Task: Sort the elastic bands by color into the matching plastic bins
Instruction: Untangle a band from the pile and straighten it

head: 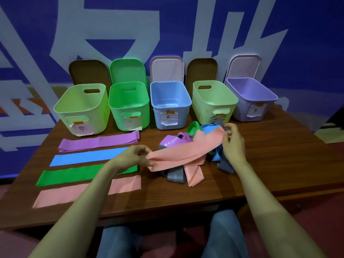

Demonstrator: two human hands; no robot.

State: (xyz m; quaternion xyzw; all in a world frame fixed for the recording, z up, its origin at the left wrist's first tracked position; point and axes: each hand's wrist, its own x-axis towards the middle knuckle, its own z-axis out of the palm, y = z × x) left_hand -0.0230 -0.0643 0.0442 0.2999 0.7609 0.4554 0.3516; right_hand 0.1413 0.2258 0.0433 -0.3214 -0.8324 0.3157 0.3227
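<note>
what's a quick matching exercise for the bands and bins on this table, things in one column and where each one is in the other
Things
1. flat purple elastic band
2. flat green elastic band
3. long pink elastic band
4. light blue plastic bin

Places
A. third of five in its row
B. stretched between the left hand and the right hand
C. laid between the flat blue band and the flat pink band
D. farthest back of the four flat strips

Pairs: 1-D, 2-C, 3-B, 4-A
</note>
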